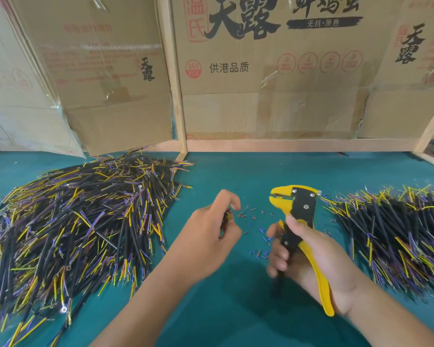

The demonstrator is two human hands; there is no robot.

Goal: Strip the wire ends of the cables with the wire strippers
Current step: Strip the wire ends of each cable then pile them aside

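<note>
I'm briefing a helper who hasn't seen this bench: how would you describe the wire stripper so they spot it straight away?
On the green table, look between the two heaps of cables, the left pile and the right pile. The wire stripper stands upright there, gripped by the right hand. It is the only tool: yellow head and handle with a black bolted plate.

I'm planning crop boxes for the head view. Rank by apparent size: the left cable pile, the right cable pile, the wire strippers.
1. left cable pile, clearly largest.
2. right cable pile, though the frame edge cuts it off.
3. wire strippers, smallest, despite being nearer the camera.
</note>
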